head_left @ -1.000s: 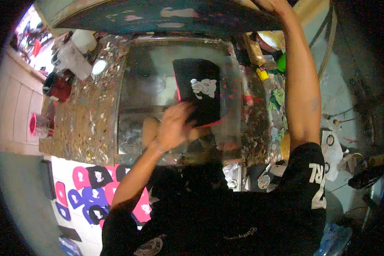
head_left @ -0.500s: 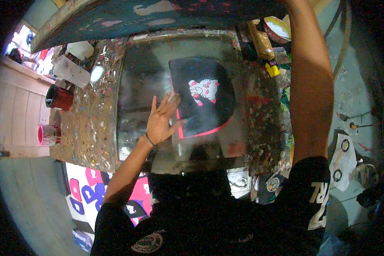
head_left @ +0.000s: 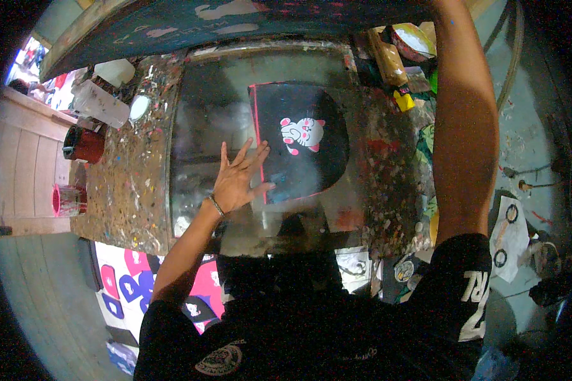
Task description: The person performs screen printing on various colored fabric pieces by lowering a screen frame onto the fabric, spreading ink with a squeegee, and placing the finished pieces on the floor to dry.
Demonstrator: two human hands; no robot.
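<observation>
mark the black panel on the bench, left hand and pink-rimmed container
Black panel (head_left: 307, 167), head view: dark surface below its print
Left hand (head_left: 237, 180), head view: its back
Pink-rimmed container (head_left: 74, 200), head view: side wall

Framed dark panel (head_left: 270, 20) cropped above

Dim, grainy; edges bowed, rim black; upper-left opening (head_left: 27, 58) overexposed.

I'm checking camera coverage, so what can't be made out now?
- Right hand: head view, cut off by the top edge.
- Raised screen: head view, upper part cut off there too.
- Lower-left printed pieces: head view, partly hidden by left arm.
- Upper-left background: head view, too blurred.
</observation>
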